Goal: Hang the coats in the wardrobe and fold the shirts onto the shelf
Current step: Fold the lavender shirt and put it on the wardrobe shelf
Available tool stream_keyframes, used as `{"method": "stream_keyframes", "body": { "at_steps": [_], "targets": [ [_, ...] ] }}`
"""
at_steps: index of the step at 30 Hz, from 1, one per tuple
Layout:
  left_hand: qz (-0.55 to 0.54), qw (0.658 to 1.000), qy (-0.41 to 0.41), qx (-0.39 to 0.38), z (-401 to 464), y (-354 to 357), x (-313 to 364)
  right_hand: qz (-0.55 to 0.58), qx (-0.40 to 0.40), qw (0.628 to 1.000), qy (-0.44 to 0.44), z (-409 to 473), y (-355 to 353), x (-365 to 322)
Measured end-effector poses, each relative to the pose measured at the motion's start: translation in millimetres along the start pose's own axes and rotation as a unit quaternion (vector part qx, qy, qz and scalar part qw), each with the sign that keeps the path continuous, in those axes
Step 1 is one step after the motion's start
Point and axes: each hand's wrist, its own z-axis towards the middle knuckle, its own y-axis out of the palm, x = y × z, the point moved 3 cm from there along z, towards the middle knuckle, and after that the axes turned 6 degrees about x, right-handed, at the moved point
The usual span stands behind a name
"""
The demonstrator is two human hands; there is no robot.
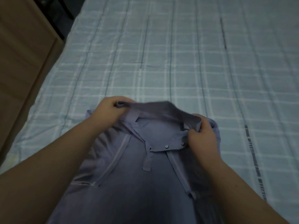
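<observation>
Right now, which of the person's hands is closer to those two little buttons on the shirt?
Right. The right hand grips the collar right beside the buttons, nearly touching one. The left hand grips the collar's far end, up and off to the left of them.

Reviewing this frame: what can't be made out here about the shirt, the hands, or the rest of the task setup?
- Shirt, head view: its lower part is cut off by the bottom edge; both forearms cover its sides.
- Left hand and right hand: fingertips are tucked into the collar, so the exact grip is hidden.
- Wardrobe, shelf, coats: none identifiable; only wooden furniture cut off at the left edge.
- Buttons: too small and blurred for detail.
</observation>
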Motion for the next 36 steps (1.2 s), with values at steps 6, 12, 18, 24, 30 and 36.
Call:
{"method": "stream_keyframes", "body": {
  "at_steps": [6, 12, 18, 24, 30, 36],
  "targets": [
    [0.179, 0.968, 0.106, -0.139, -30.4, -16.2, -39.7, -0.055, -0.021, 0.987, -0.150, -2.7, -7.2, 20.5],
    [0.382, 0.894, 0.159, -0.171, -63.7, -2.3, -53.7, -0.315, -0.045, 0.915, -0.247, -10.0, -11.8, 53.3],
    [0.399, 0.902, 0.101, -0.130, -96.5, -1.7, -45.7, -0.343, -0.029, 0.900, -0.267, -36.4, -17.4, 41.8],
    [0.320, 0.939, 0.065, -0.106, -224.2, -14.7, -43.8, -0.232, -0.038, 0.935, -0.263, -150.9, -41.0, 47.8],
    [0.259, 0.963, 0.055, -0.059, -387.3, -41.1, -79.3, -0.216, -0.088, 0.951, -0.200, -295.4, -93.8, 129.3],
    [0.273, 0.949, -0.144, 0.055, -496.8, -84.0, -121.5, -0.243, 0.038, 0.968, 0.038, -387.8, -151.2, 195.7]
  ]
}}
